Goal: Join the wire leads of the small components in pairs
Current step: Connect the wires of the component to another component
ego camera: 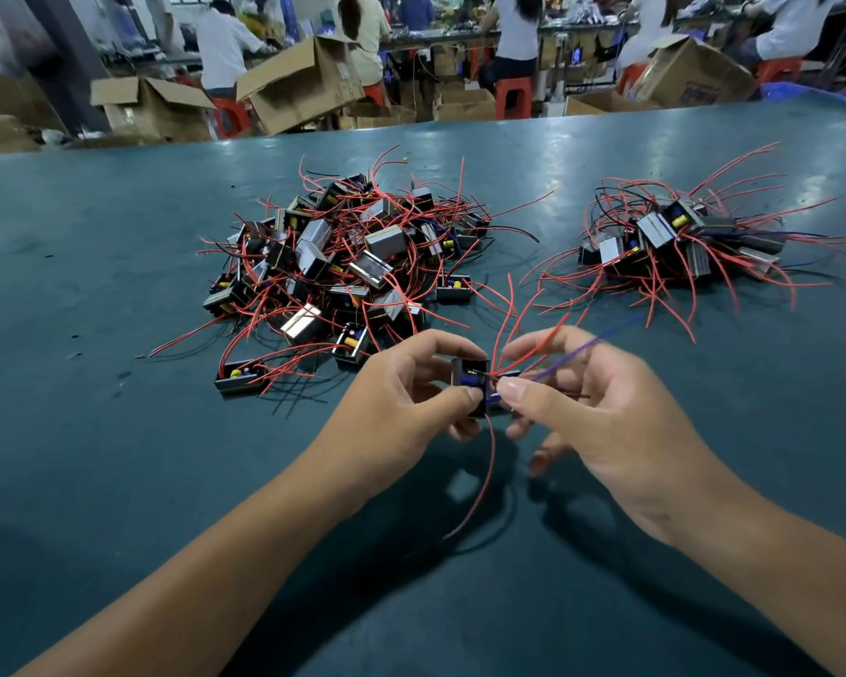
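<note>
Head view: your left hand (411,383) grips the component (471,383); your right hand (592,408) pinches its leads (518,356). Twist them close to the body.

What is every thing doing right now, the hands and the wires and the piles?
Left hand: grips the small black component.
Small black component: held above the table, red leads sticking out.
Right hand: pinches the leads beside the component.
Thin blue wire: runs across the right hand's fingers.
Big middle pile of components: loose, tangled.
Smaller right pile: heaped, tangled.
Green table: carries both piles.
</note>
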The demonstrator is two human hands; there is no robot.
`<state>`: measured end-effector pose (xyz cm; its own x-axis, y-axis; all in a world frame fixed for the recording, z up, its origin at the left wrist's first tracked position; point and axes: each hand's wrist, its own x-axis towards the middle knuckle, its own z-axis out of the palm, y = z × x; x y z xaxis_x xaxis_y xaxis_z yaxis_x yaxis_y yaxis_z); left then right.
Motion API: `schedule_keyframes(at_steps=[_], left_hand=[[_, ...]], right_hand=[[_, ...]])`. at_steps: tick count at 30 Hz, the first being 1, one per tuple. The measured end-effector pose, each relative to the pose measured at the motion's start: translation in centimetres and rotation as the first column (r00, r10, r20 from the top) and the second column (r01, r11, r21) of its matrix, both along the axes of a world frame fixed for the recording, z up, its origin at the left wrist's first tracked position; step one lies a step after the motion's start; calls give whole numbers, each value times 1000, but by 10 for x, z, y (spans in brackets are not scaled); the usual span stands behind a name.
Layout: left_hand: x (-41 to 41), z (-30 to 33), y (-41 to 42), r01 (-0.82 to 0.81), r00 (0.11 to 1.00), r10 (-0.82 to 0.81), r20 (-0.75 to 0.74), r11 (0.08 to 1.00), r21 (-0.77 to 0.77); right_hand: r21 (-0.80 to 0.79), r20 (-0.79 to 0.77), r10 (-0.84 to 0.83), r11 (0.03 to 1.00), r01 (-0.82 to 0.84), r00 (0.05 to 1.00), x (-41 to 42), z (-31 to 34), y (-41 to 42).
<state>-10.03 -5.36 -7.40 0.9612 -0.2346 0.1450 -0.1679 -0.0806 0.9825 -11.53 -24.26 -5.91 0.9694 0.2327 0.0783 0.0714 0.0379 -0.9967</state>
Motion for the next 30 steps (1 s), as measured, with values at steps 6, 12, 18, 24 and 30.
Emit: schedule_keyframes(at_steps=[6,12,18,24,30], left_hand=[[-5,3,-4,-4,994,-12,109,989,146],[-6,6,-4,-17,992,-8,126,980,200],[-10,8,-4,5,985,-47,165,971,241],[-13,10,-6,19,989,-53,141,973,230],[-11,11,-3,25,993,-48,109,979,203]], right_hand=[[-47,110,14,999,-9,994,3,-6,-2],[-251,345,12,965,80,938,5,-12,-5],[-283,555,-12,937,202,831,6,-10,-3],[-287,515,23,946,147,857,9,-10,-4],[-120,315,107,990,-72,943,13,-15,-5]])
